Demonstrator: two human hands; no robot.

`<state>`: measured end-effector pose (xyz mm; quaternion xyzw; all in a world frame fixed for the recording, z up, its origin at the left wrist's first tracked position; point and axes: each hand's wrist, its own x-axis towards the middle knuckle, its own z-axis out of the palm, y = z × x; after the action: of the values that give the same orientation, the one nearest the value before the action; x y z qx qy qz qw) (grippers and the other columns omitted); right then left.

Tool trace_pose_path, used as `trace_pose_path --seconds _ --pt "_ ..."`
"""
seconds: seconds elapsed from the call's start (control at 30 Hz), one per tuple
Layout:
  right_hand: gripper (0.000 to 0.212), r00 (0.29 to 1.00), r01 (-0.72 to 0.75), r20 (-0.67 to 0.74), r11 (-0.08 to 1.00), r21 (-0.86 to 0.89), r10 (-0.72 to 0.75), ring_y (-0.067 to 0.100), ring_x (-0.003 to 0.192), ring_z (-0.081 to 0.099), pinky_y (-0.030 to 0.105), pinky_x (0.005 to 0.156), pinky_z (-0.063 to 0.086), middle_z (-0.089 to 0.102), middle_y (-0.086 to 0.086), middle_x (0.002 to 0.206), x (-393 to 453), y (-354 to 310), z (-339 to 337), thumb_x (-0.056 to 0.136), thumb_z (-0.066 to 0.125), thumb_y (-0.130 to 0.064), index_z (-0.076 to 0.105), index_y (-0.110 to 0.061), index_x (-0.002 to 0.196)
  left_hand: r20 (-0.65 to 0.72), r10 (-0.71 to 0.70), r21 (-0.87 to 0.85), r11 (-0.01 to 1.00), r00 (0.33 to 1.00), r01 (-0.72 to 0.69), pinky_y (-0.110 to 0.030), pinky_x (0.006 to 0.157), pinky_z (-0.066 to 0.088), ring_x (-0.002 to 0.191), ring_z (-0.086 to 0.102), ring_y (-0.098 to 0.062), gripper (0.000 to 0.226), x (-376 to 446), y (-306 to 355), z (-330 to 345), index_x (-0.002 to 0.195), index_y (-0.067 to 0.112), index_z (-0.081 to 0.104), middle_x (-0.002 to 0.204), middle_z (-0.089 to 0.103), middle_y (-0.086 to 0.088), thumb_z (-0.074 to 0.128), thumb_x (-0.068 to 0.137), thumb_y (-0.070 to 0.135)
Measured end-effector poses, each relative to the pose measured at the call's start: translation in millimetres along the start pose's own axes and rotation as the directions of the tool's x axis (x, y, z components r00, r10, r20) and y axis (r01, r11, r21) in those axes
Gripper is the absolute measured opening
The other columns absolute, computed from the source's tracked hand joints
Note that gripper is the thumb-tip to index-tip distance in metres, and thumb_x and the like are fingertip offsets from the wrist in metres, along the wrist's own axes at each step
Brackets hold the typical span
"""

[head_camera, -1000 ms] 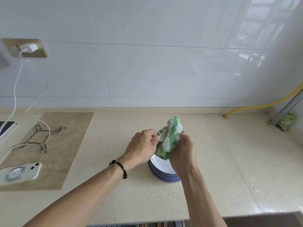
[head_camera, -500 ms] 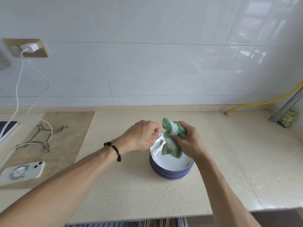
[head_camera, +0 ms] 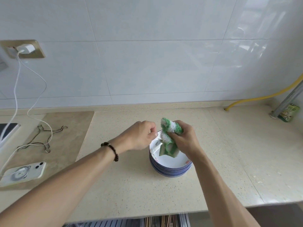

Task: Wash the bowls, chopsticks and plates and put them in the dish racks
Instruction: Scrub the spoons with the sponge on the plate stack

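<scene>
A: Status of the hands?

B: The right hand is clenching a green-and-white cloth over the far rim of the plates; the cloth's lower end is hanging down onto the top plate. The left hand is curling its fingers round a white spoon, pinching the handle at its upper end, the spoon's other end lying against the cloth.

A: Where is the stack sitting?

B: On the counter, mid-scene, right of centre. White plates with blue-striped sides, stacked level. The left wrist is wearing a bead bracelet.

A: Anything else on the surface?

B: At the near left a phone is lying face down on a darker slab, a white cable running from it up to a charger in the wall socket. A bent wire stand is lying beside the cable. At the far right, a yellow hose is entering the counter, with a grey pipe and a green packet touching its base.

A: The racks?

B: Only a strip of metal rack is showing under the near edge, with what appear to be chopsticks in it; detail is too small to confirm
</scene>
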<state>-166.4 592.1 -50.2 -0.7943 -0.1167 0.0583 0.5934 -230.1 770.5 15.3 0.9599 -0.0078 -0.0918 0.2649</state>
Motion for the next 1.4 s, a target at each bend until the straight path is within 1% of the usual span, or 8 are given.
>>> trace_pose_path --seconds 0.13,0.23,0.3,0.5,0.7,0.97,1.2,1.4 --pt "0.012 0.955 -0.107 -0.213 0.91 0.401 0.206 0.021 0.071 0.069 0.041 0.067 0.059 0.072 0.008 0.081 -5 -17 15 0.086 0.073 -0.001 0.069 -0.012 0.087 -0.166 -0.009 -0.087 0.996 0.986 -0.005 -0.035 0.064 0.053 0.072 0.058 -0.021 0.02 7 11 4 0.084 0.016 0.056 0.097 0.071 -0.008 0.051 0.103 0.02" --pt "0.01 0.788 -0.164 -0.14 0.423 0.891 0.6 0.025 0.074 0.069 0.038 0.07 0.059 0.07 0.014 0.088 -12 -30 50 0.09 0.07 -0.001 0.065 -0.01 0.092 -0.317 -0.127 -0.213 0.975 0.94 0.061 -0.029 0.054 0.051 0.066 0.062 -0.02 0.022 4 29 39 0.082 0.012 0.055 0.089 0.068 -0.006 0.049 0.103 0.016" --pt "0.012 0.772 -0.171 -0.088 0.339 0.925 0.63 0.029 0.073 0.07 0.04 0.069 0.061 0.07 0.018 0.089 -11 -28 56 0.091 0.068 0.0 0.065 -0.006 0.101 -0.317 -0.172 -0.262 0.961 0.933 0.088 -0.038 0.06 0.054 0.07 0.064 -0.027 0.022 3 28 49 0.084 0.011 0.056 0.085 0.068 -0.008 0.048 0.103 0.018" --pt "0.021 0.999 -0.039 -0.019 0.975 0.218 0.044 0.039 0.083 0.07 0.053 0.078 0.059 0.073 0.018 0.089 -13 -1 14 0.088 0.067 0.007 0.071 -0.01 0.098 0.041 0.017 -0.028 0.999 0.999 -0.016 -0.033 0.088 0.045 0.105 0.058 -0.018 0.021 0 -4 -10 0.086 0.018 0.059 0.114 0.064 -0.001 0.053 0.103 0.029" --pt "0.034 0.875 0.229 0.481 0.918 -0.323 -0.049 0.013 0.08 0.069 0.031 0.073 0.059 0.074 0.0 0.089 0 -31 -4 0.076 0.076 0.0 0.074 -0.02 0.104 0.234 0.121 0.185 0.969 0.965 -0.166 -0.04 0.095 0.047 0.107 0.06 -0.014 0.022 5 0 -38 0.076 0.022 0.061 0.093 0.059 0.015 0.062 0.098 0.027" --pt "0.021 0.961 -0.187 0.265 0.884 0.429 0.075 0.036 0.085 0.072 0.05 0.081 0.06 0.071 0.025 0.098 -12 -18 2 0.089 0.058 0.014 0.066 0.004 0.106 -0.047 0.09 -0.193 0.976 0.995 -0.098 -0.022 0.097 0.04 0.086 0.059 0.009 0.026 -2 -3 -21 0.082 0.003 0.073 0.081 0.068 0.012 0.064 0.097 0.021" --pt "0.046 0.887 -0.324 0.452 0.826 0.46 0.097 0.036 0.09 0.071 0.046 0.083 0.06 0.068 0.024 0.106 -17 -21 -5 0.083 0.078 -0.009 0.057 0.0 0.123 -0.047 0.042 -0.261 0.964 0.998 -0.053 -0.024 0.101 0.041 0.098 0.063 0.001 0.022 -5 -19 -8 0.077 0.017 0.072 0.089 0.071 0.017 0.065 0.096 0.023" --pt "0.038 0.998 -0.061 0.045 0.919 0.39 0.046 0.042 0.072 0.069 0.059 0.068 0.059 0.068 0.018 0.079 -13 -25 8 0.077 0.081 -0.026 0.065 0.002 0.096 -0.23 0.119 -0.204 0.965 0.966 -0.167 -0.001 0.079 0.036 0.081 0.059 0.012 0.024 -5 -8 -5 0.073 0.024 0.068 0.078 0.066 0.02 0.065 0.097 0.021"
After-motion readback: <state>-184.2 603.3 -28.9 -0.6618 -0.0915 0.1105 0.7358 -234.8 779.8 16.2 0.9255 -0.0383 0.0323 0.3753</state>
